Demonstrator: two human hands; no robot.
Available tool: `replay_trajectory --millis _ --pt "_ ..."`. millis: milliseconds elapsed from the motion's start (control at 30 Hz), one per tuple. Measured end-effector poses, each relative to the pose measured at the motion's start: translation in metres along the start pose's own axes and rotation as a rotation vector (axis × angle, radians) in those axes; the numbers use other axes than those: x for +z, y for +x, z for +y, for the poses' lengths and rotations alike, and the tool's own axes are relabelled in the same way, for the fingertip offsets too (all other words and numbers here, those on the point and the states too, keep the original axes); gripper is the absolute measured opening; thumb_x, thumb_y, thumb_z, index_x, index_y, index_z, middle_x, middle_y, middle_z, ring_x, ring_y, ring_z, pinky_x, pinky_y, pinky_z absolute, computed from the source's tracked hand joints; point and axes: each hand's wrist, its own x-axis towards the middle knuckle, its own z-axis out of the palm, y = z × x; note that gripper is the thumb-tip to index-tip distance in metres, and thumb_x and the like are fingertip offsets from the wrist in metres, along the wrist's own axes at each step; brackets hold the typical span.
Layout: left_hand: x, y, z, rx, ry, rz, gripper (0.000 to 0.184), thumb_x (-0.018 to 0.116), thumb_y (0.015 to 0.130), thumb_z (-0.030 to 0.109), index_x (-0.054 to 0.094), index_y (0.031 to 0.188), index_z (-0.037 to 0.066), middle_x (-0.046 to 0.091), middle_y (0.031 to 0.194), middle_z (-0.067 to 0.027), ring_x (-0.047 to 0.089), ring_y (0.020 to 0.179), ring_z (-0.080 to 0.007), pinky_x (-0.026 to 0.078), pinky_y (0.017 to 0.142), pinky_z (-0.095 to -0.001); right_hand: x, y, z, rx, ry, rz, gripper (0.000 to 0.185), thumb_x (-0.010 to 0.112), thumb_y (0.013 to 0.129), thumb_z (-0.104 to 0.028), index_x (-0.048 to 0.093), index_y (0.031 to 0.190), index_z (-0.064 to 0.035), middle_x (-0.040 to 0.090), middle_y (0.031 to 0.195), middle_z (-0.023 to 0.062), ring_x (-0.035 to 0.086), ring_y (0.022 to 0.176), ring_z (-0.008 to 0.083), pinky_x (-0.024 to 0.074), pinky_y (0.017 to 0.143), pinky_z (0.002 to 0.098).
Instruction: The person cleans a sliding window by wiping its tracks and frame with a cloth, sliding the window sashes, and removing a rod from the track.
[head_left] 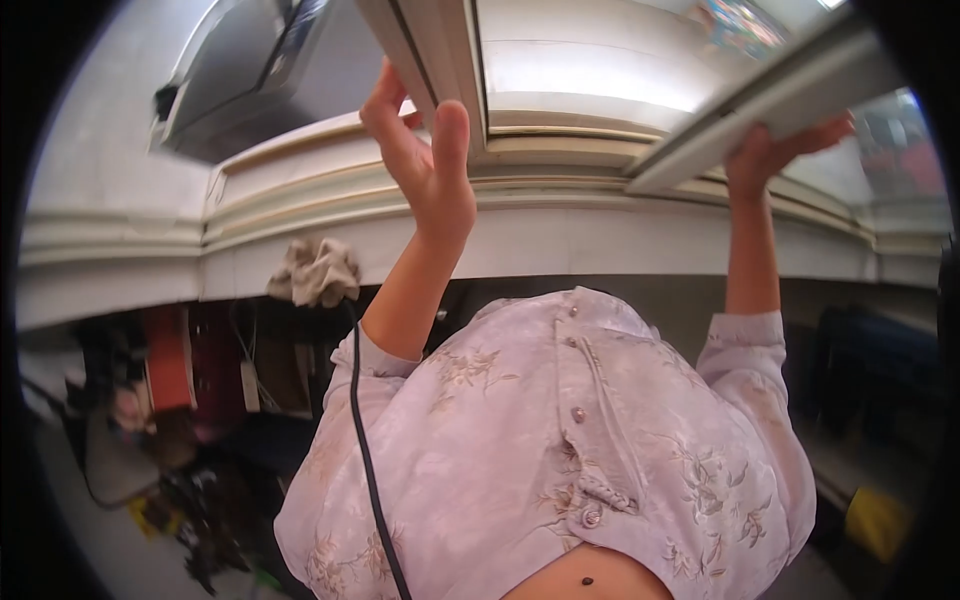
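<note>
My left hand point(425, 165) is raised to the upright edge of a pale window sash point(440, 60), its thumb on one side and its fingers on the other. Farther right, my right hand point(785, 155) grips the lower side of a second, slanting window sash point(770, 95), its fingers partly hidden by the frame. Below both hands runs the window track point(560, 175) with its parallel rails. A crumpled beige cloth point(315, 270) lies at the sill's front edge, below and to the left of my left hand.
The white sill point(600, 240) crosses in front of my body. At the upper left is a grey boxy object point(250, 90). A black cable point(362, 440) hangs over my shirt. Dim clutter, including a red panel point(168, 360), fills the lower left; a yellow item point(880, 522) is lower right.
</note>
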Motion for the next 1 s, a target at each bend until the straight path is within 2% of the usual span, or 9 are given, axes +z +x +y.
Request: replay_trajectory --millis 133,200,500,667,733,767,800,867,1000 --pt "0.024 -0.012 0.009 -0.019 -0.008 -0.143 0.071 0.053 0.076 0.048 0.031 0.121 -0.003 0.038 0.108 -0.0096 0.034 0.101 -0.0172 0.030 0.078 -0.0300 0.002 0.002 -0.007 0.052 0.073 0.103 0.079 0.031 0.075 -0.065 0.018 0.133 -0.0129 0.002 0.138 0.0194 -0.008 0.125 0.0415 -0.0097 0.094 0.0562" --pt "0.038 -0.017 0.009 0.026 -0.008 -0.186 0.074 0.057 0.074 0.047 0.030 0.123 -0.002 0.037 0.108 -0.0101 0.034 0.100 -0.0180 0.031 0.077 -0.0307 -0.004 0.008 -0.010 0.021 0.024 0.006 0.080 0.024 0.079 -0.061 0.001 0.133 -0.0072 -0.004 0.139 0.0154 -0.013 0.126 0.0351 -0.0125 0.097 0.0479" --pt "0.102 -0.033 0.014 0.129 -0.002 -0.396 0.077 0.063 0.068 0.038 0.029 0.122 -0.005 0.037 0.108 -0.0144 0.032 0.101 -0.0252 0.025 0.088 -0.0362 -0.004 -0.002 -0.008 0.072 -0.037 0.013 0.082 0.029 0.078 -0.060 0.005 0.133 -0.0035 -0.005 0.139 0.0168 -0.014 0.126 0.0347 -0.0124 0.096 0.0494" --pt "0.134 -0.032 -0.002 0.208 -0.162 -0.414 0.056 0.052 0.073 0.028 0.038 0.116 -0.005 0.042 0.106 -0.0148 0.038 0.102 -0.0258 0.029 0.088 -0.0380 -0.015 0.007 -0.013 0.204 0.040 -0.030 0.074 0.038 0.071 -0.065 0.038 0.126 -0.0155 0.013 0.136 0.0214 0.003 0.125 0.0438 -0.0040 0.093 0.0601" --pt "0.143 -0.013 -0.013 0.309 -0.176 -0.394 0.055 0.043 0.080 0.037 0.037 0.116 -0.003 0.039 0.109 -0.0145 0.036 0.105 -0.0257 0.028 0.089 -0.0391 -0.029 0.000 -0.005 0.178 0.019 -0.130 0.073 0.038 0.071 -0.065 0.038 0.126 -0.0161 0.013 0.136 0.0212 0.005 0.125 0.0417 -0.0041 0.093 0.0601" --pt "0.158 -0.007 -0.014 0.347 -0.213 -0.292 0.065 0.038 0.081 0.046 0.028 0.123 -0.002 0.033 0.118 -0.0160 0.030 0.114 -0.0282 0.024 0.094 -0.0406 -0.037 -0.004 0.010 0.201 -0.103 -0.065 0.074 0.036 0.072 -0.065 0.036 0.127 -0.0158 0.013 0.136 0.0217 0.007 0.126 0.0397 -0.0043 0.094 0.0593" --pt "0.172 0.000 0.000 0.361 -0.396 -0.423 0.076 0.037 0.079 0.053 0.015 0.130 0.000 0.021 0.130 -0.0168 0.020 0.123 -0.0289 0.017 0.099 -0.0411 -0.046 -0.004 0.028 0.274 -0.168 0.029 0.075 0.032 0.075 -0.064 0.028 0.130 -0.0130 0.010 0.136 0.0223 0.004 0.127 0.0387 -0.0049 0.094 0.0576" --pt "0.175 -0.016 -0.008 0.285 -0.441 -0.356 0.084 0.038 0.078 0.057 0.007 0.132 0.001 0.011 0.136 -0.0168 0.013 0.126 -0.0277 0.012 0.101 -0.0420 -0.072 0.001 0.064 0.529 -0.200 0.142 0.077 0.028 0.078 -0.063 0.016 0.133 -0.0104 0.005 0.137 0.0223 -0.001 0.127 0.0382 -0.0052 0.095 0.0558" --pt "0.171 -0.020 -0.003 0.308 -0.305 -0.374 0.084 0.031 0.079 0.062 0.005 0.133 0.003 0.009 0.138 -0.0146 0.014 0.126 -0.0265 0.013 0.101 -0.0422 -0.064 0.000 0.121 0.608 -0.163 0.212 0.080 0.026 0.078 -0.062 0.007 0.134 -0.0085 0.002 0.138 0.0211 -0.002 0.127 0.0367 -0.0023 0.097 0.0532"
